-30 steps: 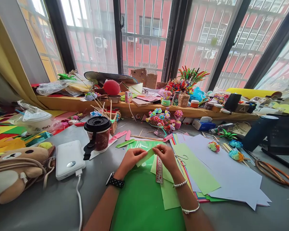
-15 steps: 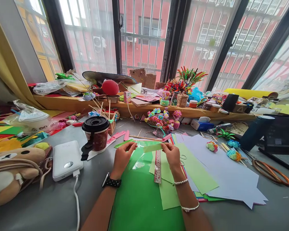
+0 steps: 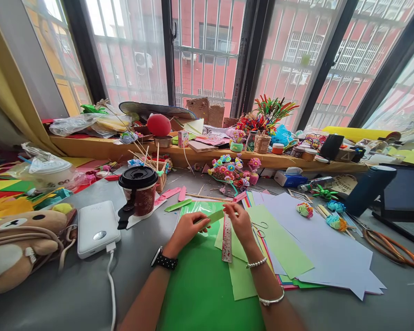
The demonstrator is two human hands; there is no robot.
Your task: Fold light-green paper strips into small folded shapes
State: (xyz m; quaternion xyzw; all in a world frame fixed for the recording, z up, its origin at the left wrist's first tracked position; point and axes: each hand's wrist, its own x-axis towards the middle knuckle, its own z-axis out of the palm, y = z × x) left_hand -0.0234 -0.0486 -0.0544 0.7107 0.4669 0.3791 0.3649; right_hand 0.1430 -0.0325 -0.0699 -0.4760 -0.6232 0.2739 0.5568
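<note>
Both hands hold one light green paper strip (image 3: 214,217) just above the desk. My left hand (image 3: 188,228), with a black watch on its wrist, pinches the strip's left end. My right hand (image 3: 239,220), with pearl and silver bracelets on its wrist, pinches the right end. Under the hands lies a bright green sheet (image 3: 207,285). A patterned ruler (image 3: 227,239) lies across light green paper (image 3: 279,239) just below my right hand. Small scissors (image 3: 258,228) lie right of that hand.
A lidded coffee cup (image 3: 140,191) and a white power bank (image 3: 96,227) with a cable stand to the left, near a bear plush (image 3: 17,243). White and coloured sheets (image 3: 324,253) spread to the right. Paper flowers (image 3: 232,170) and craft clutter line the window ledge (image 3: 193,154). Orange-handled scissors (image 3: 389,246) lie far right.
The strip, held level and stretched between the hands half a second ago, now slopes down to the left, as my left hand has come back lower and nearer my right.
</note>
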